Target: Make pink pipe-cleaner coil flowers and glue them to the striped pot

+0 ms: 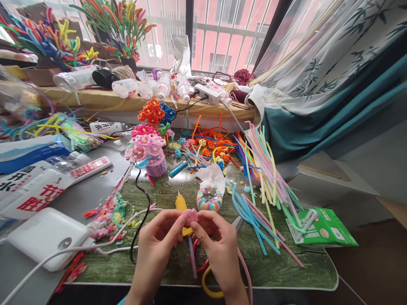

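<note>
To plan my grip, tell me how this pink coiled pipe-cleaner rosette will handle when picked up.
The pink pipe-cleaner rosette is probably light for its size, being thin fuzzy stem wound up. The fuzz should grip the fingers rather than slip. A firm pinch would likely squash the coil, not break it.

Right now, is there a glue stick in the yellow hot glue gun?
Yes, it's loaded: a pale glue stick runs out of the rear of the yellow hot glue gun.

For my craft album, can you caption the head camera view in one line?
Left hand and right hand pinch a pink pipe-cleaner flower above a craft mat strewn with colored pipe cleaners.
</note>
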`<control>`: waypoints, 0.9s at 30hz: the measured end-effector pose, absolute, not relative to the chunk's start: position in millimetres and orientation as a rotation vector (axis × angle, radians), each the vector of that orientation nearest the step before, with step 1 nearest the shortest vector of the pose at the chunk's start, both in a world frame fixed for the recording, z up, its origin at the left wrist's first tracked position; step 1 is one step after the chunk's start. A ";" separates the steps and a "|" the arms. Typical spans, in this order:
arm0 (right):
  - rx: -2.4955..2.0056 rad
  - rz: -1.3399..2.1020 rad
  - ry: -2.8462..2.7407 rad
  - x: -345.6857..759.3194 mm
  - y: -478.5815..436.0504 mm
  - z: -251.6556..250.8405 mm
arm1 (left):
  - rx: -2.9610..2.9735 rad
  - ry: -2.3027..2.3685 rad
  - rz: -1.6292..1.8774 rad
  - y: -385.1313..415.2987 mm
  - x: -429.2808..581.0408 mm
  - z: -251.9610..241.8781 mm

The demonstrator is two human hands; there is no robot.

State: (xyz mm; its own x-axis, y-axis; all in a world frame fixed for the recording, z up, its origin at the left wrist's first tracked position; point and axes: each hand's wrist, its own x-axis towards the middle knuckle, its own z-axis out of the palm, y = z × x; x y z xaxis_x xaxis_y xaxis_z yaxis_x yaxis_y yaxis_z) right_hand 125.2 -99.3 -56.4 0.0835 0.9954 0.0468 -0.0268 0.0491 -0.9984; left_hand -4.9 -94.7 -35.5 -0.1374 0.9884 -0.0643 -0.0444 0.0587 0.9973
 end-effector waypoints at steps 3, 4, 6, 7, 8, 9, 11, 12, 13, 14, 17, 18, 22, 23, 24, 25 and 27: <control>-1.207 1.132 -1.132 124.7 -99.1 -55.3 | 1.097 1.285 1.238 -93.2 -5.5 -35.2; -1.212 1.128 -1.131 124.8 -99.0 -54.9 | 1.111 1.281 1.223 -93.0 -5.9 -35.7; -1.221 1.113 -1.146 125.2 -98.8 -54.2 | 1.130 1.292 1.209 -93.4 -6.2 -36.7; -1.227 1.105 -1.162 125.5 -98.8 -53.8 | 1.141 1.303 1.211 -93.9 -5.9 -36.8; -1.232 1.098 -1.182 125.8 -98.8 -53.4 | 1.150 1.317 1.224 -94.4 -5.4 -36.6; -1.237 1.093 -1.202 126.1 -98.8 -53.0 | 1.155 1.332 1.248 -94.9 -4.8 -36.2; -1.236 1.098 -1.226 126.1 -98.8 -52.4 | 1.171 1.351 1.298 -95.3 -3.9 -35.2; -1.229 1.108 -1.225 125.9 -98.8 -52.2 | 1.187 1.349 1.312 -95.1 -4.0 -35.1; -1.217 1.121 -1.212 125.5 -98.8 -52.1 | 1.208 1.341 1.315 -94.7 -4.5 -35.2; -1.205 1.139 -1.190 125.0 -98.9 -52.2 | 1.232 1.331 1.310 -94.0 -5.4 -35.7; -1.183 1.199 -1.110 122.8 -99.2 -52.8 | 1.273 1.322 1.299 -92.4 -8.4 -38.3; -1.183 1.213 -1.092 122.0 -99.3 -53.2 | 1.271 1.327 1.302 -92.2 -9.0 -39.2; -1.178 1.239 -1.057 119.6 -99.1 -54.6 | 1.254 1.321 1.332 -93.5 -8.3 -39.9; -1.176 1.241 -1.045 119.2 -99.0 -54.9 | 1.259 1.312 1.340 -94.1 -7.7 -39.7; -1.173 1.241 -1.029 118.9 -98.9 -55.1 | 1.269 1.304 1.345 -94.6 -7.2 -39.4; -1.168 1.241 -1.009 118.6 -98.8 -55.3 | 1.284 1.298 1.350 -95.0 -6.8 -39.2; -1.145 1.257 -0.965 118.0 -98.9 -55.6 | 1.322 1.289 1.361 -95.7 -6.4 -39.4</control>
State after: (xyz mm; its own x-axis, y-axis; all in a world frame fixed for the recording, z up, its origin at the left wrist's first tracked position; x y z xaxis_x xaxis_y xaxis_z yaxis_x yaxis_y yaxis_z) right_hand 118.0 -98.9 -55.6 0.0966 0.9935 -0.0599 -0.1983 -0.0398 -0.9793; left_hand -6.4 -95.7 -39.4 -0.1093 0.9831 0.1468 0.0931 -0.1370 0.9862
